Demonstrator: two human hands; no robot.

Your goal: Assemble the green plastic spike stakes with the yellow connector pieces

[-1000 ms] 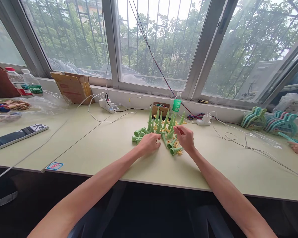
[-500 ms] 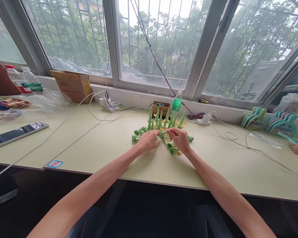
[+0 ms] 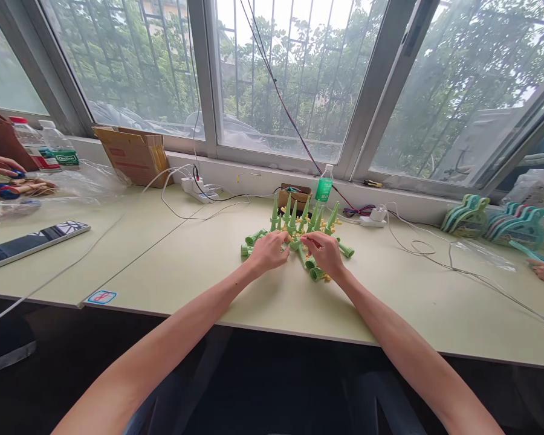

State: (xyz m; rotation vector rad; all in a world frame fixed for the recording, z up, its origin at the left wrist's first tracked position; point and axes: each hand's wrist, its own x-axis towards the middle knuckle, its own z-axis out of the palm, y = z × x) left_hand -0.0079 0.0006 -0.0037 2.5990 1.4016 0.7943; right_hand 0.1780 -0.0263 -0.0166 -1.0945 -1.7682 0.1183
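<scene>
Table (image 3: 185,272) holds box (image 3: 298,197), contents unclear, behind green spikes (image 3: 274,219).

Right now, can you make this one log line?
left hand, right hand: close together | grip: too small to tell | nearby: green cones, some upright, some lying; yellow pieces | behind: bottle

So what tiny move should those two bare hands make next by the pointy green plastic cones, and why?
Maybe inch the right hand slowly toward the left hand: they are close together, with a light-green plastic piece showing between them. Slowly seems wise, because I can't tell exactly what each hand holds, and pointed green plastic cones stand upright just behind.
</scene>
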